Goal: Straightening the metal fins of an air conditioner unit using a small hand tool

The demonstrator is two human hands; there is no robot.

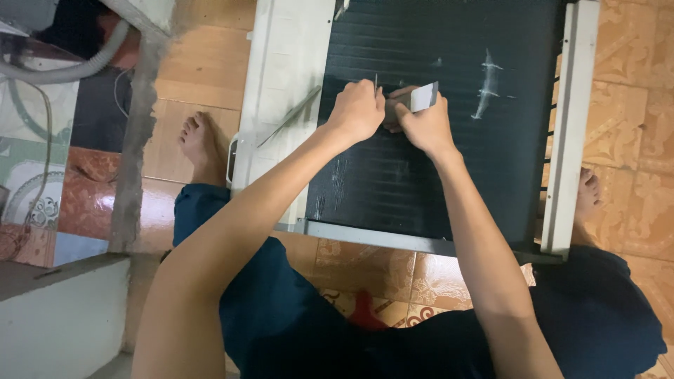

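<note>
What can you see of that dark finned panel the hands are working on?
The dark finned panel lies flat on the tiled floor in a pale metal frame. Its fine, close ribs look like thin metal, with whitish scraped or bent patches. Both the left hand and right hand rest on its upper middle.

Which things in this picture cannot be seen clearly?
Head view:
- Thin tool in the left hand: mostly hidden inside the fist.
- Grey flat tool in the right hand: its grip is covered by the fingers.
- Black finned panel: top cut off by the picture edge.
- Right foot: partly hidden behind the white frame.
</note>
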